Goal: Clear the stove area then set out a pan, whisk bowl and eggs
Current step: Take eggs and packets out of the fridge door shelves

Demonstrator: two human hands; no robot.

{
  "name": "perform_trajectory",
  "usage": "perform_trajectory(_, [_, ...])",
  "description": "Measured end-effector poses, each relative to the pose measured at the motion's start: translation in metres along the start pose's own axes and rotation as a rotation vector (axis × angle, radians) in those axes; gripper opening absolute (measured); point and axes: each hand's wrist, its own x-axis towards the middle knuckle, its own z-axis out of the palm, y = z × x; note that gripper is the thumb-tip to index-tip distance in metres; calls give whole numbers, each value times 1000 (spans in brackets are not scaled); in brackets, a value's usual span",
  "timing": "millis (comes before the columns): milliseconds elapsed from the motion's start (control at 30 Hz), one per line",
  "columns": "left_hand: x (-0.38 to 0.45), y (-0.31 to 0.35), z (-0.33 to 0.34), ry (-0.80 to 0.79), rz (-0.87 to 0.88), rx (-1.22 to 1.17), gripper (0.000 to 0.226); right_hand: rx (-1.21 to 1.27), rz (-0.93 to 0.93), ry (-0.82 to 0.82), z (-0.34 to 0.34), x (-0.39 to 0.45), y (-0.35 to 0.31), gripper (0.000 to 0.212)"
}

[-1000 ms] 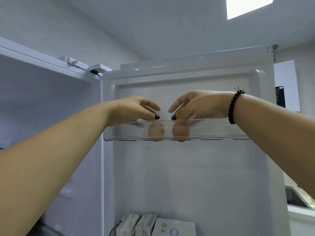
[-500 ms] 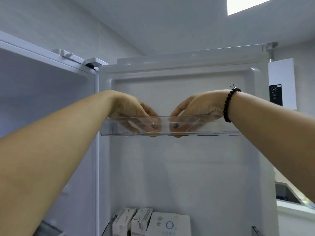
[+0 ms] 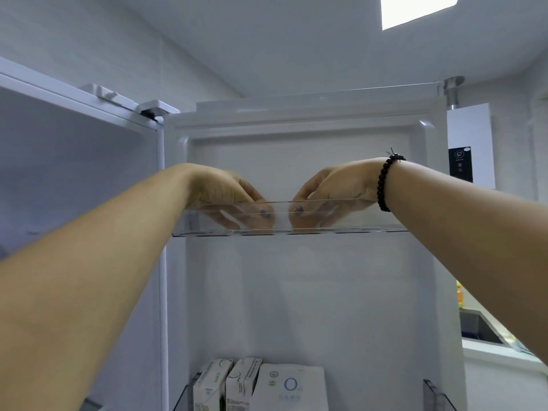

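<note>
I see a white kitchen with a ceiling light panel [image 3: 415,8] at top right; the open fridge door [image 3: 311,292] fills the middle of the head view, and the fridge body edge [image 3: 74,93] runs along the left. A clear door shelf [image 3: 350,225] crosses the door at wrist height; a lower door bin [image 3: 439,396] is cut off by the bottom edge and holds three white cartons [image 3: 267,387], whose print is too small to read. At the right, a dark sink [image 3: 477,327] and a yellow item behind my right forearm are only partly visible.

Both hands reach into the clear door shelf. The left hand [image 3: 219,194] has its fingers curled downward behind the clear wall; the right hand [image 3: 335,185], with a black bead bracelet [image 3: 385,185] at the wrist, mirrors it; the two sets of fingertips lie near each other at the shelf centre.

The eggs cannot be made out; the fingers and the glare on the shelf wall cover that spot, so they would lie under the curled fingers if present. I cannot tell whether either hand grips an egg or simply rests curled inside the shelf.
</note>
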Motion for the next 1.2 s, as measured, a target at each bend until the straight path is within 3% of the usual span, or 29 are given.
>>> perform_trajectory(100, [-4,-2,4,78,62,-57,24,82,-49,27,1,-1,0,8])
perform_trajectory(200, [-5,-5,6,177,151,-80,20,88,-98,92,-1,-1,-1,13])
perform_trajectory(300, [-4,-9,10,301,237,-115,31,111,-151,224,-1,-3,-3,20])
perform_trajectory(367, [-4,-10,15,445,328,-155,37,260,-204,313,1,-7,-6,20])
perform_trajectory(500, [-3,-11,29,921,591,-107,42,469,-319,473,1,-18,-10,18])
perform_trajectory(600, [-9,-4,48,1079,676,-197,42,612,-394,517,2,-30,-14,28])
perform_trajectory(833, [-32,34,111,1000,797,-672,38,908,-623,652,32,-80,-13,30])
perform_trajectory(933, [-42,46,140,938,791,-794,40,895,-668,810,53,-109,-7,35])
perform_trajectory(1200, [-54,92,240,658,793,-1161,45,765,-503,1109,70,-196,48,60])
